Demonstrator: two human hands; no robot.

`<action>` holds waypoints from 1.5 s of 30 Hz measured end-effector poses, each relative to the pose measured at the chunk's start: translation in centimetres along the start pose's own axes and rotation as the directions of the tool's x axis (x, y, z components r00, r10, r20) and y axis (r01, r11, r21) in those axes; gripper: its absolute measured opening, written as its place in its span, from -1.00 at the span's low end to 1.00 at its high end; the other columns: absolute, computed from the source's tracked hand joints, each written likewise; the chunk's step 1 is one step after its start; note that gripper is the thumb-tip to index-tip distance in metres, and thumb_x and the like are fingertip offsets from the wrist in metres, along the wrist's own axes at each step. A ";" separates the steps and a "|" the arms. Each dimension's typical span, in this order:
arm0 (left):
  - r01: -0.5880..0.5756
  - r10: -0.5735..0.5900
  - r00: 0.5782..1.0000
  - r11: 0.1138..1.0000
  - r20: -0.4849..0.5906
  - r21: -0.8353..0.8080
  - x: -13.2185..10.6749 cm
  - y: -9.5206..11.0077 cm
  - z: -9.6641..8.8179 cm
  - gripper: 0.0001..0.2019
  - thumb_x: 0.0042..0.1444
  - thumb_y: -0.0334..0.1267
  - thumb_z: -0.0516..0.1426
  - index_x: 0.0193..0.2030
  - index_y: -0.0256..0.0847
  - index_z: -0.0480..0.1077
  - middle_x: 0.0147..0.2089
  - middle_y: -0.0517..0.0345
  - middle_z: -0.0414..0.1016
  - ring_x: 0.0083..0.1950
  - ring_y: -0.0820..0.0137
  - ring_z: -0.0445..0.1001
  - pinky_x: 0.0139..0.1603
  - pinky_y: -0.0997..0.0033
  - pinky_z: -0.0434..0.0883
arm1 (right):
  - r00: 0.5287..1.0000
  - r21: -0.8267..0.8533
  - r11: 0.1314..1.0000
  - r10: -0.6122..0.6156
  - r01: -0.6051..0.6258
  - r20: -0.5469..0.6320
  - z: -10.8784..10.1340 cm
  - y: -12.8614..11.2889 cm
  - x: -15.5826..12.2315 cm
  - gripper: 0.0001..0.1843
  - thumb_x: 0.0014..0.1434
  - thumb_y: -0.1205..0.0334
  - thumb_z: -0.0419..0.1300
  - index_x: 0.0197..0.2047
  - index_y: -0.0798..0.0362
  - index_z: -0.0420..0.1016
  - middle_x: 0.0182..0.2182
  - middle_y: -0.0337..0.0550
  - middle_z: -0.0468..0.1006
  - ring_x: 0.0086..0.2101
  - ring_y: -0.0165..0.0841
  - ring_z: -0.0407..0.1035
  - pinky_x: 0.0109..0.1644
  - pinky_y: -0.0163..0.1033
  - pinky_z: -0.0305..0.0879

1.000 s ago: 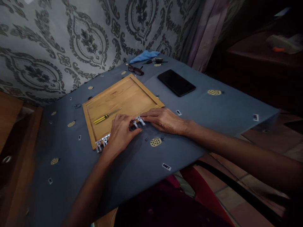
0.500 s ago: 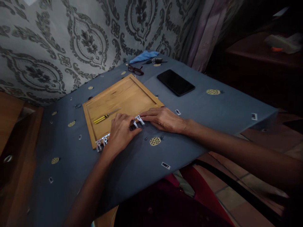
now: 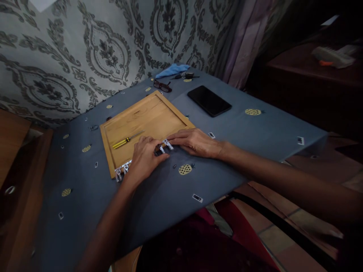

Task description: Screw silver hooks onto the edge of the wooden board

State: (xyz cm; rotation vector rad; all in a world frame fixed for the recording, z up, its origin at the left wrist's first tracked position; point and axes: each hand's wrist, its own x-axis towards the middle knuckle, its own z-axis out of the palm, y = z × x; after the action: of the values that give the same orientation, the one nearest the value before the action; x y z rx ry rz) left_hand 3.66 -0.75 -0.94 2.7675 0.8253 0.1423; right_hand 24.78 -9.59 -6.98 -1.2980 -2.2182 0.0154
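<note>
A shallow wooden panel with a raised frame [image 3: 149, 111] lies on the table. Along its near edge runs a silvery metal strip with hinged-looking prongs [image 3: 168, 144], partly covered by my hands. My left hand [image 3: 146, 156] is closed around the middle of this strip, thumb on the near side and fingers over the panel. At the near right corner, my right hand [image 3: 195, 142] has its fingers stretched out together, their tips touching the strip's end and the frame. A yellow-and-black screwdriver [image 3: 121, 142] lies on the panel, left of my hands.
A blue patterned cloth [image 3: 159, 211] covers the table. Behind the panel are a black tablet [image 3: 210, 100], eyeglasses [image 3: 162, 86], keys [image 3: 185, 75] and a blue rag [image 3: 171, 70]. A tiny dark piece [image 3: 174, 166] lies in front of the hands. Patterned fabric [image 3: 107, 53] hangs behind.
The view has shifted very slightly. Both hands keep their places on the strip and the panel, and nothing else has visibly moved.
</note>
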 end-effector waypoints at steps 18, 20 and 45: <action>0.029 -0.025 0.999 0.997 0.045 -0.074 -0.1 -0.1 -0.4 -0.65 0.14 -0.12 0.34 0.04 -0.16 0.52 -0.09 0.07 0.55 0.04 0.14 0.42 0.07 0.14 0.35 | 0.997 -0.023 1.000 0.021 -0.020 0.078 -0.3 -0.3 0.7 -0.43 0.25 0.55 0.08 0.22 -0.09 0.51 0.14 -0.07 0.59 0.08 -0.24 0.53 0.09 -0.12 0.50; 0.017 -0.015 1.000 0.996 0.020 -0.086 -0.2 -0.2 -0.2 -0.65 0.12 -0.14 0.35 0.02 -0.16 0.51 -0.07 0.07 0.57 0.05 0.13 0.43 0.08 0.13 0.36 | 0.997 -0.016 1.000 0.011 -0.009 0.070 -0.4 -0.3 0.8 -0.45 0.26 0.55 0.07 0.21 -0.06 0.52 0.11 -0.04 0.61 0.06 -0.22 0.54 0.07 -0.10 0.52; -0.378 0.363 0.925 0.853 0.111 0.361 -5.7 3.3 2.6 -0.83 0.32 -0.48 0.06 -0.09 -0.24 0.44 -0.11 -0.02 0.53 -0.08 0.21 0.49 -0.09 0.22 0.50 | 0.999 0.025 1.000 0.012 -0.014 0.052 -0.2 0.2 0.3 -0.53 0.23 0.53 0.07 0.11 0.03 0.58 0.12 -0.03 0.60 0.11 -0.20 0.51 0.16 -0.06 0.48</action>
State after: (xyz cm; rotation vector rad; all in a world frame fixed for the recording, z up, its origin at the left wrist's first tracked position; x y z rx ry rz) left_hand 1.04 -7.06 -2.67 3.2576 0.3165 -0.0056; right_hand 24.88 -9.24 -6.75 -1.3123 -2.2456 0.0820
